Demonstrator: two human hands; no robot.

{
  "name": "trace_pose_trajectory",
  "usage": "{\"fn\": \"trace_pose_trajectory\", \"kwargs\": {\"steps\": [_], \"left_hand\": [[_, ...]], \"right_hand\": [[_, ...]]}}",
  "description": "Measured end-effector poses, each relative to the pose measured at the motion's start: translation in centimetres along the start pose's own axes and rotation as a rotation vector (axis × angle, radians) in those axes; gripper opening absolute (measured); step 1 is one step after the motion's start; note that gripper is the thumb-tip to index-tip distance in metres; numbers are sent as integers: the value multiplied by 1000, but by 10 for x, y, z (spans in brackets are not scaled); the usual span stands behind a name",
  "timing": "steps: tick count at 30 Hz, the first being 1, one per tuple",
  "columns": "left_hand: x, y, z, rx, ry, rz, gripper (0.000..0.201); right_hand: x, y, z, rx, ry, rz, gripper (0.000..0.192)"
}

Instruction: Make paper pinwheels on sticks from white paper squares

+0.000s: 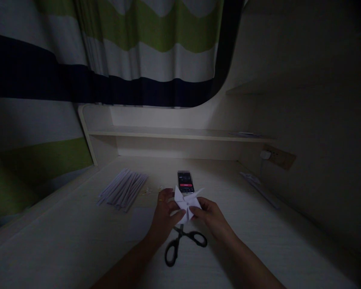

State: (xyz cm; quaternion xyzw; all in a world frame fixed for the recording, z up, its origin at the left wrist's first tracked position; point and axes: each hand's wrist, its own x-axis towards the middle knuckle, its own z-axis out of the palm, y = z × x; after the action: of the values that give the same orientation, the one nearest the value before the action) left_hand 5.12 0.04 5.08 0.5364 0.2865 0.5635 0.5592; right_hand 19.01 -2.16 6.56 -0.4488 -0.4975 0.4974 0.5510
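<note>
Fingers of left hand (164, 212) and right hand (212, 216) clamp the pinwheel (186, 202) over the bench (78, 249), scissors (179, 232) nearby. Step in hand: probably setting folded vanes (178, 194) at centre. Next move calls for steady pinching there. Phone (185, 182) beyond.

A hand could pass over the table (222, 178) between the phone (185, 182) and the papers (257, 186) at right; leftward, paper rolls (124, 189) block a low path, nearer the front open scissors (181, 232) obstruct, and the shelf (174, 133) limits height at the back
</note>
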Motion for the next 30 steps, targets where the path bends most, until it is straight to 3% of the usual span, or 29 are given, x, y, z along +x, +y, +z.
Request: {"fn": "trace_pose_trajectory", "kwargs": {"steps": [6,11,17,26,30], "left_hand": [[2,-1,-5,-10,-122,-10,59],[3,2,-7,81,-141,2,61],[2,4,-6,-9,-224,-13,86],[3,10,-8,-55,-227,-66,92],[3,10,-8,-60,-226,-97,85]], "right_hand": [[2,2,-4,-38,-4,3,22],[2,-1,-7,-123,-77,-18,19],[-2,-3,-7,-138,-222,-46,19],[-5,-12,-10,-126,-295,-39,17],[-6,-11,-11,-141,-339,-40,17]]}}
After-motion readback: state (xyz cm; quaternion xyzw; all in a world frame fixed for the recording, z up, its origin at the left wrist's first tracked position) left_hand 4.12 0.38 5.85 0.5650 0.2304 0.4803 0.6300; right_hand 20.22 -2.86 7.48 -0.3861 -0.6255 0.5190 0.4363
